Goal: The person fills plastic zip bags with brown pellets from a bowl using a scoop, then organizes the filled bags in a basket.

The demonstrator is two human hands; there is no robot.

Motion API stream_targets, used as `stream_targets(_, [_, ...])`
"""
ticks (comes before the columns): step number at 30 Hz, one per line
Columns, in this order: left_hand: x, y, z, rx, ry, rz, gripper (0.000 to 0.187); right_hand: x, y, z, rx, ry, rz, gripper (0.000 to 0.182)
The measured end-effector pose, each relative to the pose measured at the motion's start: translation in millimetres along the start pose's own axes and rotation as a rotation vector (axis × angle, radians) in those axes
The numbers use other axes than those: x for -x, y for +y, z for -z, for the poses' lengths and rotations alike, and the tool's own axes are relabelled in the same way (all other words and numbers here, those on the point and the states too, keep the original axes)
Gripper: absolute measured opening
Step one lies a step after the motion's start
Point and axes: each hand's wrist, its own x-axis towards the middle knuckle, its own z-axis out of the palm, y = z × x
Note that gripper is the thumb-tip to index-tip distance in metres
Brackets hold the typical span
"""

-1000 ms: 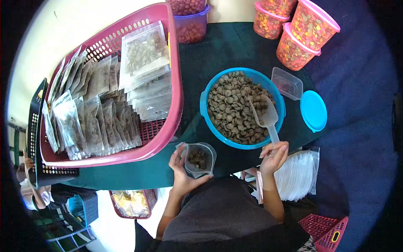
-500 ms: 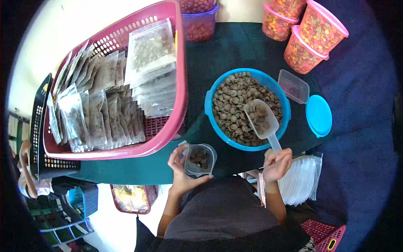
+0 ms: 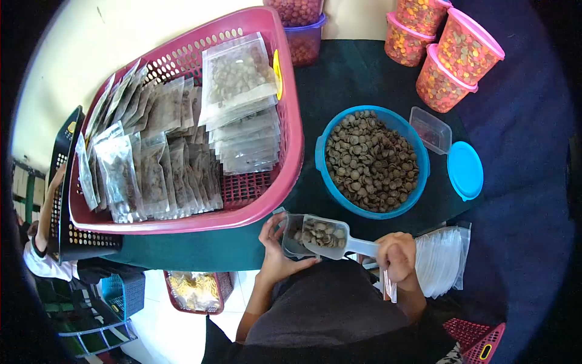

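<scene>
My left hand (image 3: 276, 258) is closed round a small clear plastic container (image 3: 292, 244) at the table's near edge, with some dark brown pieces inside. In my right hand (image 3: 399, 258) is the handle of a translucent plastic scoop (image 3: 360, 246). Its bowl carries small brown round pieces (image 3: 325, 234) and overlaps the container's right side, partly hiding it. Beyond my hands stands a blue basin (image 3: 322, 161) full of the same brown pieces (image 3: 370, 158).
To the left, a pink basket (image 3: 292, 145) holds rows of filled clear bags (image 3: 167, 176). Lidded tubs (image 3: 464, 51) stand at the back right. A clear box (image 3: 431, 130), a blue lid (image 3: 465, 170) and a stack of flat bags (image 3: 442, 261) lie to the right. Another person's arm (image 3: 48, 206) is far left.
My right hand has brought the loaded scoop from over the blue basin down and left to the container. My left hand still holds the container. The other person's arm has risen to the black basket.
</scene>
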Motion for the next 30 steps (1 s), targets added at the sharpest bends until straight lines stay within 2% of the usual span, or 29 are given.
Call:
stream_targets(1, [-0.1,0.2,-0.4,0.031,-0.005,-0.015,0.111,-4.5,-3.7,-1.8,0.029,-0.054,0.009,0.03])
stream_targets(2, [-0.1,-0.2,-0.5,0.032,-0.01,-0.02,0.111,-9.7,-8.7,-3.8,0.033,-0.047,0.011,0.03])
stream_targets(5, [0.6,-3.2,-1.0,0.056,-0.027,-0.049,0.109,-30.5,-32.8,-11.9,0.263,-0.302,0.004,0.017])
stream_targets(6, [0.6,-4.1,-1.1,0.057,-0.032,-0.051,0.109,-35.2,-40.4,-17.4,0.264,-0.297,0.003,0.017])
stream_targets(8, [0.2,-5.3,-0.9,0.038,-0.045,-0.034,0.108,-42.2,-51.4,-29.7,0.58,-0.435,0.086,0.021])
stream_targets(11, [-1.4,-6.2,-2.2,0.114,-0.042,-0.058,0.108,-44.0,-60.6,-46.3,0.73,-0.524,0.087,0.023])
stream_targets(15, [-1.2,-6.6,1.9,0.105,-0.055,-0.057,0.108,-41.5,-65.3,-38.2,0.704,-0.449,0.126,0.023])
stream_targets(17, [-1.0,-6.8,4.5,0.04,-0.056,-0.071,0.108,-38.1,-65.0,-20.4,0.529,-0.289,0.177,0.02])
stream_targets(18, [0.5,-9.5,4.3,0.048,-0.058,-0.073,0.108,-34.2,-63.5,-11.6,0.455,-0.177,0.133,0.017])
stream_targets(19, [2.7,-13.4,3.8,0.071,-0.063,-0.056,0.112,-27.8,-57.0,-9.7,0.399,0.051,0.176,0.019])
stream_targets(21, [2.6,-14.1,5.4,0.016,-0.086,-0.049,0.116,-0.5,-33.8,-3.6,0.189,0.395,0.033,0.036])
stream_targets(22, [2.1,-14.3,4.9,0.019,-0.089,-0.05,0.116,1.5,-22.6,-2.1,0.191,0.398,0.031,0.036])
stream_targets(24, [2.3,-14.8,4.6,0.058,-0.073,-0.057,0.115,7.1,2.3,-0.6,-0.013,0.69,0.1,0.034])
stream_targets(27, [-0.6,-10.9,8.0,0.027,-0.079,-0.083,0.108,13.9,31.3,-7.8,-0.018,0.819,0.068,0.031])
stream_targets(30, [0.9,-13.2,9.7,0.024,-0.083,-0.082,0.108,20.3,55.4,-18.0,-0.052,0.894,0.028,0.031])
